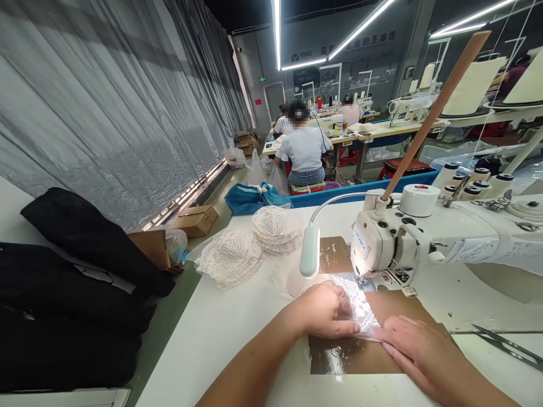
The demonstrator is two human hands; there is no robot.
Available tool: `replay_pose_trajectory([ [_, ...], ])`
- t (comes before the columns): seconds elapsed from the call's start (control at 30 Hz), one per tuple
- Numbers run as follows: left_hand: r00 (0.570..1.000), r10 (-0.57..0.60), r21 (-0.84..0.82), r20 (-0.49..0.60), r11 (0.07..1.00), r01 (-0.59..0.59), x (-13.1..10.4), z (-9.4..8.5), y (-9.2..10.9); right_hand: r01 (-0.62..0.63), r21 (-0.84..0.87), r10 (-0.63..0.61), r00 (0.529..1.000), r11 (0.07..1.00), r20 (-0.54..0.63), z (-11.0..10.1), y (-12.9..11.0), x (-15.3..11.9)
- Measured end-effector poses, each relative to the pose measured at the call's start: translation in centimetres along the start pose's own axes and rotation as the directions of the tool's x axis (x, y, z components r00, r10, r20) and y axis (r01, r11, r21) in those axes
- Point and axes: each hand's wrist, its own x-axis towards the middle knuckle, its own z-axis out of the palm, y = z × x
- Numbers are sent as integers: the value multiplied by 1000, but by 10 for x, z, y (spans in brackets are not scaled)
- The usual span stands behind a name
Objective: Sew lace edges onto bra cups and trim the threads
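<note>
A white lace piece (360, 301) lies under the needle area of a white sewing machine (458, 223), its near edge drawn towards me. My left hand (328, 311) is closed on the lace's left side, fingers curled and thumb stretched along the near edge. At the near right corner, my right hand (411, 342) pinches the edge between thumb and fingers. Brown tape-like sheeting (352, 357) covers the table beneath both hands. A small lamp (310, 251) on a bent neck hangs just beyond my left hand. The needle tip is too small to make out.
Stacked lace cups (231, 257) and a second lace stack (278, 229) stand at the table's far left. Open scissors (509, 346) lie at right. Thread cones (473, 85) stand behind the machine. Black cloth (72, 316) is piled at left. A person (303, 147) sits ahead.
</note>
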Motion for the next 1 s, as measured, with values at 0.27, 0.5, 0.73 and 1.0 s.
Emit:
replay_pose_trajectory([
  [0.27,992,51,121,-117,992,-37,10,17,9,-91,38,92,995,995,-46,-2,2,-1],
  [0.5,988,17,278,-157,960,28,10,31,17,-59,-81,54,996,995,-66,14,-1,-10],
  [0.73,987,23,307,-156,951,26,12,28,10,59,-115,-73,990,992,-119,10,8,-2],
  [1.0,990,42,333,-138,943,7,14,23,9,22,-102,-35,992,995,-121,6,4,6],
])
